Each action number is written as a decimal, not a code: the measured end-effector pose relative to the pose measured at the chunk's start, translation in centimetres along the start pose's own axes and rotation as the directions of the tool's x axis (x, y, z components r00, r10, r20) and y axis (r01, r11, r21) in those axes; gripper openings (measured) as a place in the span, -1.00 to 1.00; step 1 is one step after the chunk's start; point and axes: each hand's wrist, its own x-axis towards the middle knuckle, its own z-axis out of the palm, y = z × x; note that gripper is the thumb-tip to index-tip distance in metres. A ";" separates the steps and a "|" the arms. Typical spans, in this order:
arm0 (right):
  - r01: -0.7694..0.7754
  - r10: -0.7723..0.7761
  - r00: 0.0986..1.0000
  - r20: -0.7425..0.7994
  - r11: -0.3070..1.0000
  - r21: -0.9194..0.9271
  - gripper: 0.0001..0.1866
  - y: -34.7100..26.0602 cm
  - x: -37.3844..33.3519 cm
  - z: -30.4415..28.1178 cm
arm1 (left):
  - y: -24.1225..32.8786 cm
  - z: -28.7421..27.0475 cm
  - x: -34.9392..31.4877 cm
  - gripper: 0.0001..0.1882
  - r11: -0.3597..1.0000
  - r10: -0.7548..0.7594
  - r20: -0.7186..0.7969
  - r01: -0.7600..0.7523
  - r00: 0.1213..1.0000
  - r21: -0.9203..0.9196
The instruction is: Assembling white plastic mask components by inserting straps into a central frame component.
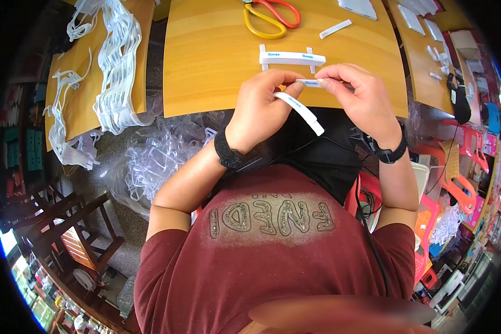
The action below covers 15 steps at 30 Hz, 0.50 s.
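Observation:
My left hand (263, 106) and my right hand (363, 96) are close together at the table's near edge. Both pinch a narrow white strip (310, 83) with blue print, which spans the short gap between their fingertips. From under my left fingers a white length (301, 112) with the same print hangs down past the table edge. Whether it is one bent strip or two, I cannot tell. Just beyond my hands, a similar white strip (289, 57) lies across two short white crosspieces on the wooden table (206, 72).
Scissors (265, 23) with yellow and red handles lie at the far side, near a short white piece (335, 29). A left table holds a heap of white strips (118, 67). Clear plastic bags (167, 150) sit below. Red plastic stools (456, 186) stand at right.

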 end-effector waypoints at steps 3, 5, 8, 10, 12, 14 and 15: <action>0.017 -0.019 0.998 0.068 0.999 0.028 -0.86 0.1 0.5 0.6 | -0.1 -0.4 0.0 -0.86 0.996 0.075 -0.037 -0.073 0.997 0.053; -0.008 0.004 0.997 0.081 0.999 0.054 -0.85 0.8 0.8 0.6 | -0.6 -1.0 -0.1 -0.86 0.974 0.200 -0.037 -0.195 0.979 0.117; -0.046 0.037 0.994 0.106 0.995 0.084 -0.84 1.2 2.4 0.5 | -2.1 -1.9 0.1 -0.85 0.900 0.373 -0.109 -0.331 0.921 0.284; -0.069 0.058 0.991 0.119 0.993 0.094 -0.83 1.5 3.5 0.7 | -2.7 -2.9 0.1 -0.81 0.790 0.452 -0.158 -0.312 0.878 0.527; -0.136 0.108 0.982 0.157 0.975 0.175 -0.80 1.9 5.1 1.1 | -3.2 -3.3 0.5 -0.81 0.752 0.458 -0.174 -0.276 0.872 0.598; -0.156 0.122 0.973 0.195 0.973 0.170 -0.79 2.5 6.3 1.5 | -3.5 -3.5 0.7 -0.81 0.709 0.467 -0.190 -0.237 0.864 0.664; -0.178 0.137 0.963 0.234 0.970 0.165 -0.77 2.6 6.7 1.8 | -3.6 -3.3 0.7 -0.80 0.709 0.456 -0.178 -0.235 0.872 0.665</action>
